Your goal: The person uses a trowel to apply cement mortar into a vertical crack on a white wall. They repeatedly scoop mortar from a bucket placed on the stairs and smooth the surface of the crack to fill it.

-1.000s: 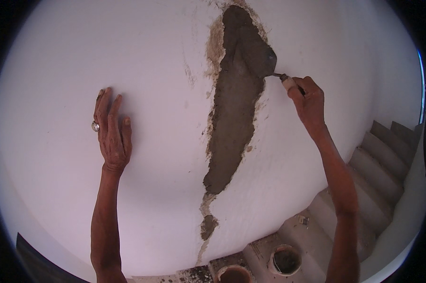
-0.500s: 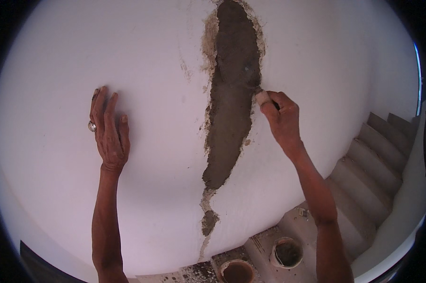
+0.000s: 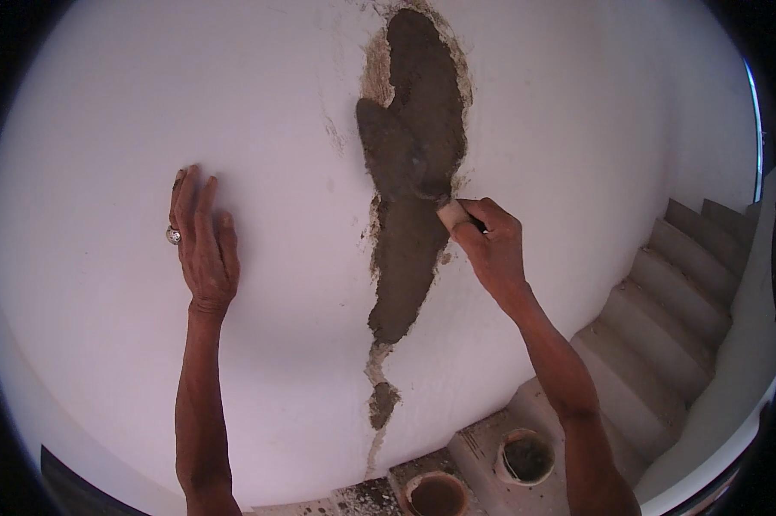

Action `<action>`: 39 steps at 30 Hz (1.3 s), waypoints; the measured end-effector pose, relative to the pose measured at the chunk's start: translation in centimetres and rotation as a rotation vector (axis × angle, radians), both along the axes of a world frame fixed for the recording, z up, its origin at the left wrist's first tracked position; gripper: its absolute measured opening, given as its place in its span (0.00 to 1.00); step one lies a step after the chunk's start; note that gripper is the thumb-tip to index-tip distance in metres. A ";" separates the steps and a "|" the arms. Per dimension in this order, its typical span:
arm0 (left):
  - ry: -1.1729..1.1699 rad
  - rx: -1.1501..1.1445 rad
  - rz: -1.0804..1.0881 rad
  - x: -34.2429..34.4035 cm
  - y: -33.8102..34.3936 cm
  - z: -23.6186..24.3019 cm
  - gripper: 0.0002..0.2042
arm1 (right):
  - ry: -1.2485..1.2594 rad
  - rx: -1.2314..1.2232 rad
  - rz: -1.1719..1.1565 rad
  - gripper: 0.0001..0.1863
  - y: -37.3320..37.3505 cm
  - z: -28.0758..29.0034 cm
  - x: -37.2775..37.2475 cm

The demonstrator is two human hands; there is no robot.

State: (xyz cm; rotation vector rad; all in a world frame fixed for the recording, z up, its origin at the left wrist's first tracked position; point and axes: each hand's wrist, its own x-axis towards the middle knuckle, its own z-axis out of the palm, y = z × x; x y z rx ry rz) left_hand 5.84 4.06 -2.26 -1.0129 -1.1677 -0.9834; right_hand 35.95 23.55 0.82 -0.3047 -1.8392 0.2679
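Note:
A long strip of grey-brown mortar (image 3: 409, 275) fills a ragged break in the white wall (image 3: 293, 361). My right hand (image 3: 491, 245) is closed round the pale handle of a trowel (image 3: 392, 150). Its mortar-coloured blade lies over the patch, tip pointing up and left past the patch's left edge. Blade and mortar look so alike that the blade's outline is partly hard to make out. Well to the left, my left hand (image 3: 205, 245) rests against the wall, fingers stretched upward, a ring on one of them.
Below on the steps stand two buckets: one (image 3: 437, 496) with brownish contents at the bottom edge, another (image 3: 525, 457) holding grey material to its right. Concrete stairs (image 3: 663, 305) climb at the right. Splatter marks the floor (image 3: 366, 499) by the wall's foot.
My right hand has moved down and left with the trowel, whose blade now reaches over the patch's left edge. My left hand stays against the wall.

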 end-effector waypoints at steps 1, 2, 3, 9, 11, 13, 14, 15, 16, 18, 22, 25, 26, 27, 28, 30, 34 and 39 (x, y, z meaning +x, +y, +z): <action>0.015 0.007 -0.012 0.0 0.0 0.0 0.19 | 0.030 -0.054 0.016 0.14 -0.2 0.3 0.3; 0.030 0.015 -0.023 0.0 0.1 0.0 0.20 | 0.059 -0.108 0.032 0.14 -0.2 0.5 0.6; 0.045 0.023 -0.035 -0.1 0.1 0.1 0.20 | 0.081 -0.058 -0.027 0.14 0.5 1.4 0.9; 0.054 0.025 -0.040 -0.6 0.2 -0.2 0.19 | 0.045 0.050 -0.151 0.13 1.3 5.6 1.6; 0.049 0.026 -0.045 -0.4 0.3 -0.1 0.19 | 0.052 0.161 -0.170 0.13 1.7 4.9 0.7; 0.048 0.028 -0.037 -0.3 0.3 0.0 0.19 | 0.031 0.234 -0.176 0.14 1.0 4.0 -0.3; 0.047 0.029 -0.026 -0.4 0.3 0.0 0.19 | 0.019 0.211 -0.159 0.14 0.5 3.3 -0.7; 0.047 0.030 -0.016 -0.5 0.2 0.0 0.19 | 0.006 0.188 -0.143 0.14 0.0 2.7 -1.0; 0.050 0.031 -0.025 -0.5 0.3 -0.1 0.19 | -0.008 0.163 -0.129 0.15 -0.2 2.0 -1.1; 0.056 0.033 -0.042 -0.6 0.4 -0.1 0.18 | -0.099 0.177 -0.168 0.16 -0.8 1.3 -0.6; 0.033 0.025 -0.038 -0.2 0.2 0.0 0.19 | -0.081 0.102 -0.131 0.17 -1.6 0.7 0.2; 0.041 0.030 -0.040 -0.5 0.2 -0.2 0.18 | -0.005 0.097 -0.176 0.18 -0.4 2.6 0.8; 0.042 0.032 -0.043 -0.5 0.3 -0.1 0.18 | 0.018 0.106 -0.212 0.18 0.3 3.8 1.1; 0.044 0.033 -0.045 -0.4 0.3 0.0 0.18 | 0.041 0.131 -0.230 0.18 0.7 4.7 1.3; 0.043 0.032 -0.045 -0.5 0.3 -0.1 0.18 | 0.062 0.157 -0.242 0.18 1.3 5.6 1.2; 0.040 0.031 -0.045 -0.6 0.4 -0.2 0.18 | 0.078 0.201 -0.268 0.18 2.0 5.9 1.2; 0.051 0.043 -0.049 -0.5 0.5 0.0 0.18 | -0.002 0.279 -0.301 0.18 2.5 4.1 1.4; 0.062 0.034 -0.023 -0.6 0.1 0.3 0.18 | -0.177 0.153 -0.247 0.20 -0.5 0.4 2.0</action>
